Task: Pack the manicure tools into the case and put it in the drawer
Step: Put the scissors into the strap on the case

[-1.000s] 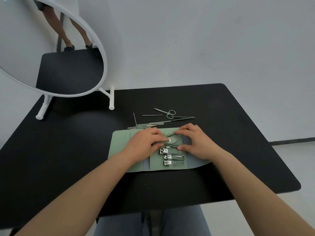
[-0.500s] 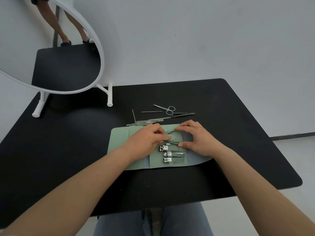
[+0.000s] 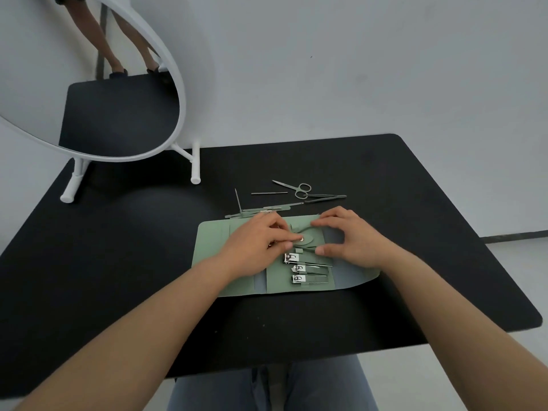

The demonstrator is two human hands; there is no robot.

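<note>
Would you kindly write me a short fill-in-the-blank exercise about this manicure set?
1. The green case lies ___ on the black table.
2. ___ nail clippers sit in its loops.
3. The scissors lie ___ the case.

Missing words: open; three; outside
</note>
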